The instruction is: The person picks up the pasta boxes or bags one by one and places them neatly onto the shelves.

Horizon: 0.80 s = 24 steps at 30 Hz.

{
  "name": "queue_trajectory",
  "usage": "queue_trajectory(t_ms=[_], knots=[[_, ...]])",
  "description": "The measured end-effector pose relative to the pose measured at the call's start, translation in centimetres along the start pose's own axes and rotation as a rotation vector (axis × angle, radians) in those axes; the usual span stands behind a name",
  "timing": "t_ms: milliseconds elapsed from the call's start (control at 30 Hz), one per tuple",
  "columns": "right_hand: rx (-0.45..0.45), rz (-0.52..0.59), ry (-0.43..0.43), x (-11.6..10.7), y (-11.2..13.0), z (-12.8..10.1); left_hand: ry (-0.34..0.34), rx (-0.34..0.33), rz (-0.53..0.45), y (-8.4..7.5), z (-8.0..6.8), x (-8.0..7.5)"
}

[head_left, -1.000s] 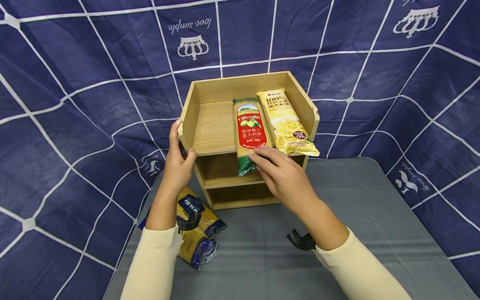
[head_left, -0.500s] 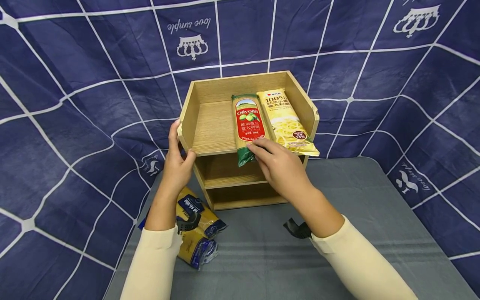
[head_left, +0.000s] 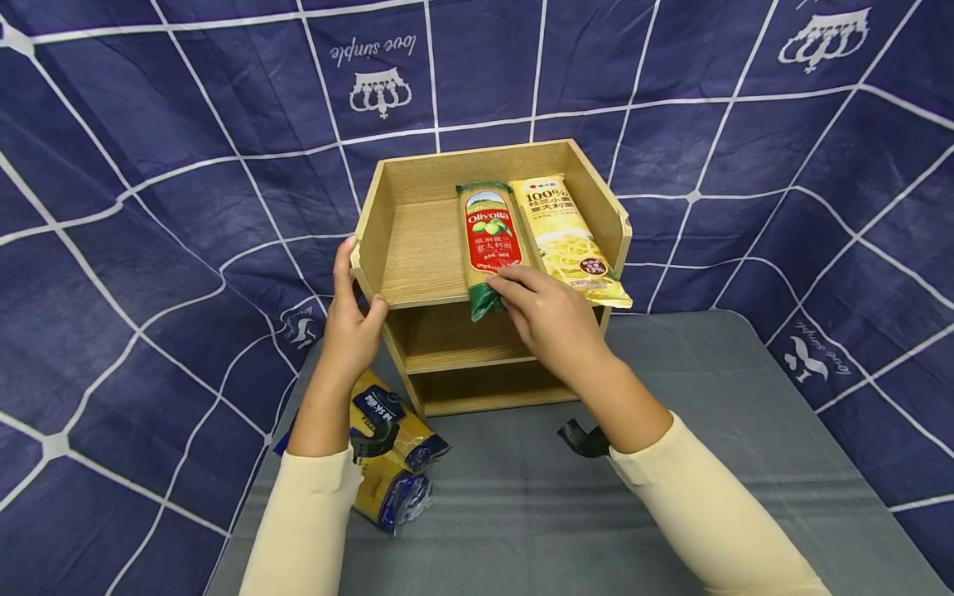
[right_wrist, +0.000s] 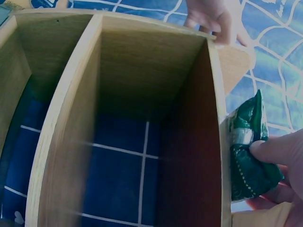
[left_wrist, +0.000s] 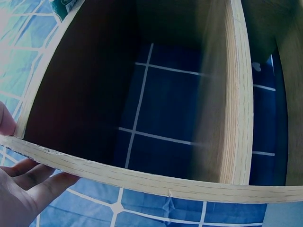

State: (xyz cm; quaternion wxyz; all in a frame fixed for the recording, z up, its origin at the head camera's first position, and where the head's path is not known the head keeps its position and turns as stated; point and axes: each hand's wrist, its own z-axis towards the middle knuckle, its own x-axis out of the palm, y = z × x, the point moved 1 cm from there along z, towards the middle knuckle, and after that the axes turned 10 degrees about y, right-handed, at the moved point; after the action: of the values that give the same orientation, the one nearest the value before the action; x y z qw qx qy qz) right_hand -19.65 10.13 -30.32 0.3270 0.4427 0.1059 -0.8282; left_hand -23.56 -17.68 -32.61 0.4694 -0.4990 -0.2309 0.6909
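Note:
On the top tier of a wooden shelf (head_left: 426,248) lies a green, red and clear spaghetti pack (head_left: 493,236), its green end sticking out past the front edge. My right hand (head_left: 555,319) holds that near end, and in the right wrist view the thumb (right_wrist: 270,150) lies on the green wrapper with fingers behind it. To its right is a yellow pasta pack (head_left: 562,240), lying lengthwise too. My left hand (head_left: 354,323) grips the shelf's left side panel at the front corner. In the left wrist view its fingers (left_wrist: 52,187) lie against the outside of the panel.
Below are two more tiers, a middle compartment (head_left: 462,335) and a bottom one (head_left: 484,389). Yellow and blue pasta packs (head_left: 387,488) lie on the grey cloth (head_left: 596,530), left of the shelf and partly behind my left forearm. Blue patterned cloth (head_left: 484,74) hangs behind.
The spaghetti pack has slid back, deeper onto the top tier, with my right hand following it. Less of its green end overhangs. My left hand keeps its place on the shelf.

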Motion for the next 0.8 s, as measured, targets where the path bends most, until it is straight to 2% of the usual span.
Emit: queue_trajectory(t_ms=[200,500,667,800], knots=[[-0.022,-0.002,-0.02,0.1,-0.3,0.1,-0.002,-0.005,0.002,0.0,0.2,0.0],[-0.105,0.07,-0.03,0.0,-0.8,-0.9,0.006,-0.016,-0.004,0.0,0.0,0.0],[-0.173,0.126,-0.084,-0.5,-1.4,-1.5,0.002,-0.006,-0.021,0.0,-0.1,0.0],[-0.19,0.21,-0.14,-1.3,-2.2,-1.9,-0.01,0.0,-0.069,-0.1,-0.4,0.1]])
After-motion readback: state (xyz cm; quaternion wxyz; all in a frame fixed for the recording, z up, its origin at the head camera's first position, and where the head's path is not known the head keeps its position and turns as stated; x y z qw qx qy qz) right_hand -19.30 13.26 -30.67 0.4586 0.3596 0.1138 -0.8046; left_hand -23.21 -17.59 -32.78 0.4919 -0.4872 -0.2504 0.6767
